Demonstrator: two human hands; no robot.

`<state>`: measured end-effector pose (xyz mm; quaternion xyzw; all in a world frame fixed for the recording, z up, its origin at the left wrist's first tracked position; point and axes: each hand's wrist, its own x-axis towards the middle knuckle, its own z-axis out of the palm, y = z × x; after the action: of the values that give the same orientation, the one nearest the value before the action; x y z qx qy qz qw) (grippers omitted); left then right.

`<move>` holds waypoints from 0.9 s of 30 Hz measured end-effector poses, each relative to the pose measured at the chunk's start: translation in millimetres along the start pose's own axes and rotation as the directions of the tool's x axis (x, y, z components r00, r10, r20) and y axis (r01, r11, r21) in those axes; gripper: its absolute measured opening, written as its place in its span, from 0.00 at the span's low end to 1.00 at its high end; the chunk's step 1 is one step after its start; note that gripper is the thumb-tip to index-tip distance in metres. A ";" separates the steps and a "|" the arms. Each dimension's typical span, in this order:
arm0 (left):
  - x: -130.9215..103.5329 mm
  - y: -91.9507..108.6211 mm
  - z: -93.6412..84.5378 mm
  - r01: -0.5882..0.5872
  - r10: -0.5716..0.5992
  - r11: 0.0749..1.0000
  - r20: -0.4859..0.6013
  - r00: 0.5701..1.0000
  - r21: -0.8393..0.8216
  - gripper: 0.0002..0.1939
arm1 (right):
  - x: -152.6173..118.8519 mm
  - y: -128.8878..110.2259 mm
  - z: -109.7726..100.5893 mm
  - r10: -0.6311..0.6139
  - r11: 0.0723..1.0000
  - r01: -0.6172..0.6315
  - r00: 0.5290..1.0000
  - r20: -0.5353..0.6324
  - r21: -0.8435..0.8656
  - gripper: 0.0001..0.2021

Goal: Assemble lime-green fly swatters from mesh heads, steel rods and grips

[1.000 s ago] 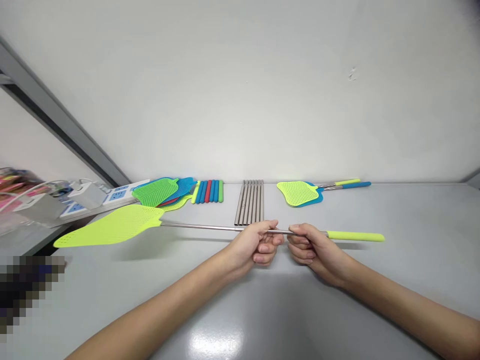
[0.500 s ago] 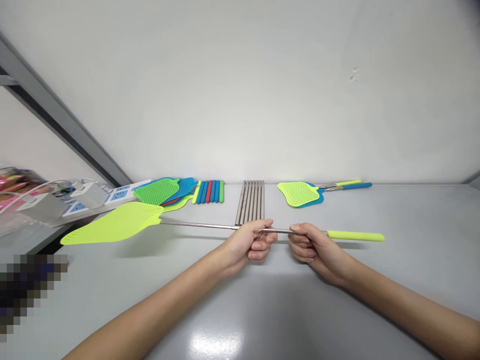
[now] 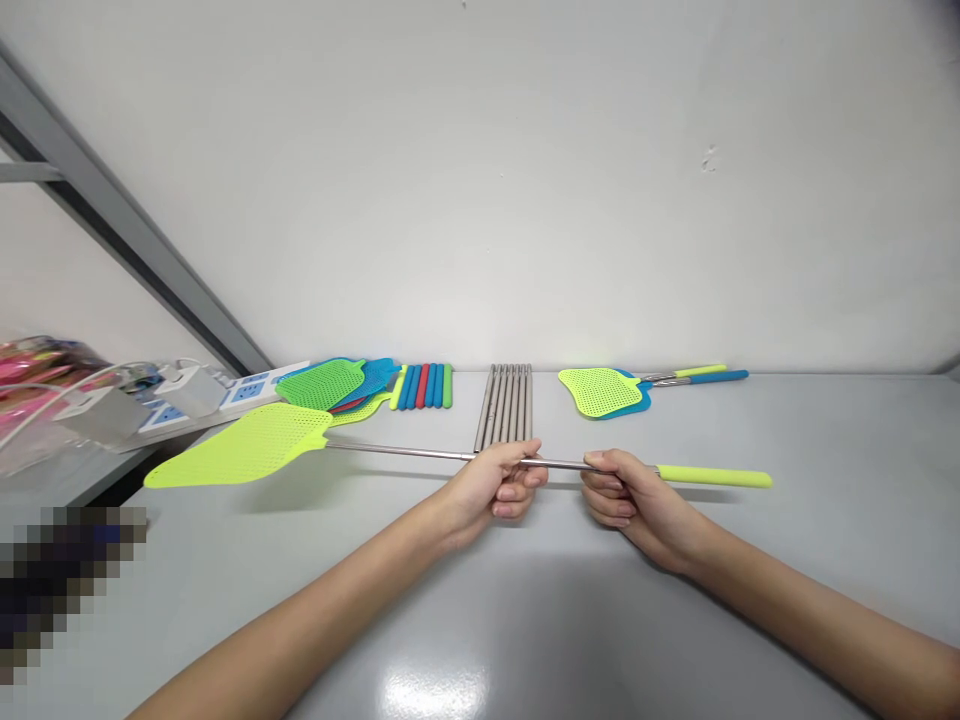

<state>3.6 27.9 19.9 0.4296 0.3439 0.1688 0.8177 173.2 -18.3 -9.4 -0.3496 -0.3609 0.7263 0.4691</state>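
Spanning much of the grey tabletop (image 3: 847,570), the yellow-green fly swatter (image 3: 420,453) sits raised above it, near-level; its broad head (image 3: 244,447) could dip if your left hand (image 3: 487,490) slackens. A clear plastic bag (image 3: 45,455), far left, contains pink items (image 3: 21,375). Your left thumb and curled fingers pinch the shaft; your right hand (image 3: 637,500) pinches it beside the handle (image 3: 716,477).

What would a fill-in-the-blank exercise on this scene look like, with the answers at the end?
The left hand and right hand hold the thin metal rod of a yellow-green mesh fly swatter, its head towards the person's ____. In the row of short coloured tubes, the one with blue neighbours on both sides is ____. On the right, a flat-lying yellow-green swatter partly covers another swatter coloured ____.

Missing words: left; red; blue.
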 end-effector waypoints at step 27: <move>-0.9 -5.2 -9.5 -0.086 0.086 0.996 0.015 0.996 0.003 0.17 | 2.2 0.3 -0.4 0.008 1.000 -0.008 1.000 0.004 0.004 0.16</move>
<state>-3.9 30.0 12.3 0.4469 0.3192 0.2000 0.8114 172.8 -16.3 -10.2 -0.3488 -0.3591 0.7296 0.4660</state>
